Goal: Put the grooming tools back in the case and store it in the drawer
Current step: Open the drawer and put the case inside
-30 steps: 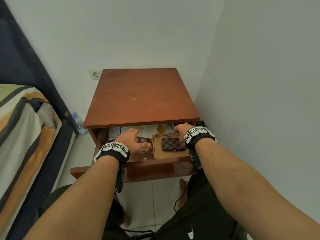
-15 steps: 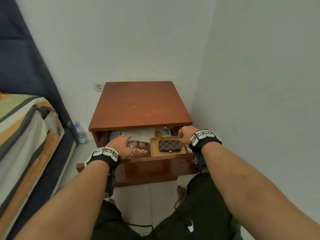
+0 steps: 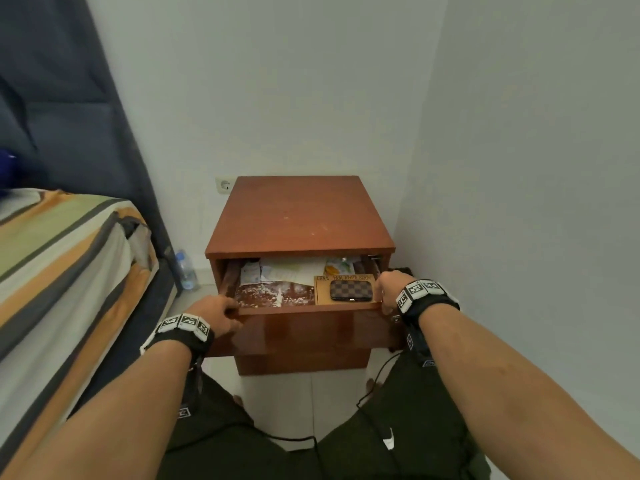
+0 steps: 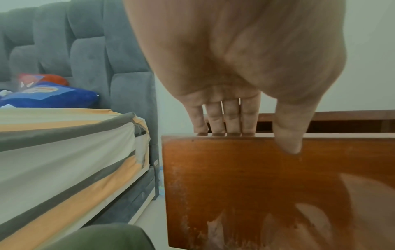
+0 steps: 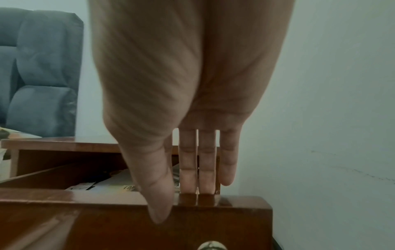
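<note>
Both hands hold my drawer [image 3: 304,327] front's top edge, left hand [image 3: 217,315] at its left end, right hand [image 3: 389,292] at its right; case [image 3: 351,290] lies inside, right side.

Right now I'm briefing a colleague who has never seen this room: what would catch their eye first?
Probably the open drawer of the brown nightstand, gripped at its front edge by the left hand and right hand. Inside, at the right, a checkered case lies on a tan box. A striped bed stands to the left.
</note>
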